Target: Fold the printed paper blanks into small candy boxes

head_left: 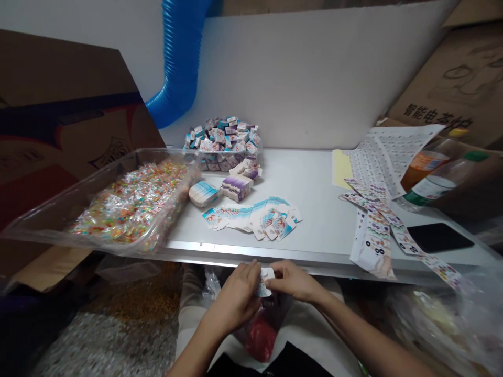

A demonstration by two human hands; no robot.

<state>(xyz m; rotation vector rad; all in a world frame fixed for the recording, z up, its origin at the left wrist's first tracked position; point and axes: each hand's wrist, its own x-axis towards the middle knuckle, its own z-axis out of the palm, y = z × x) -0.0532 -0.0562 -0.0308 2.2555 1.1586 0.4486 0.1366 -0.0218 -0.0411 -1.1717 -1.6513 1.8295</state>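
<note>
1. Card (266, 287), small and pale, is held between left hand (239, 292) and right hand (293, 281), above the lap.
2. Hands close together, both clamped on it (left fingertips partly hidden from where I stand).
3. Just beyond the hands, on the table (310, 180): fanned blue-and-white cards (243, 215).
4. Farther beyond: blue stack (203, 193), purple stack (237, 187), then heaped small boxes (222, 137).
5. Left of the hands: clear tray (43, 230) holding bright wrapped pieces (133, 199).
6. Well right: black phone (440, 237).
7. Below the hands: red bundle (261, 337).
</note>
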